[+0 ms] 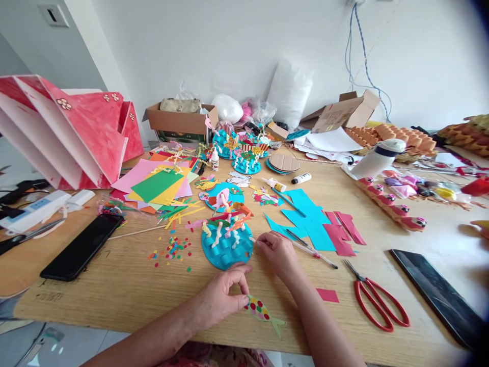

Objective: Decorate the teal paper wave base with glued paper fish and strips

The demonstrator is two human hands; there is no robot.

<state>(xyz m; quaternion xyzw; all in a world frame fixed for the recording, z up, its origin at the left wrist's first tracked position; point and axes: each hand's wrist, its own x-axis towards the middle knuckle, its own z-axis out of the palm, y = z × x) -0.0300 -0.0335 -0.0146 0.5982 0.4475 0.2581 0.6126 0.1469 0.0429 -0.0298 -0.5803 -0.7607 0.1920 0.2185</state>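
My left hand (223,295) pinches the head of a paper fish (260,309) between thumb and finger near the table's front edge. The fish is pale green, with coloured dots and a forked tail. My right hand (277,251) is closed at the right rim of a round blue base (216,259). From its fingertips sticks out a small pale piece, too small to name exactly. Pale twisted strips (218,234) stand up from the base, with colourful paper pieces on top. The left hand's outstretched fingers lie by the base's front rim.
Red-handled scissors (378,303) and a tablet (431,298) lie at right, a black phone (82,247) at left. Confetti dots (178,247) and coloured paper (158,184) are left of the base. Blue sheets (309,219), pens and a glue bottle (275,183) lie beyond my right hand.
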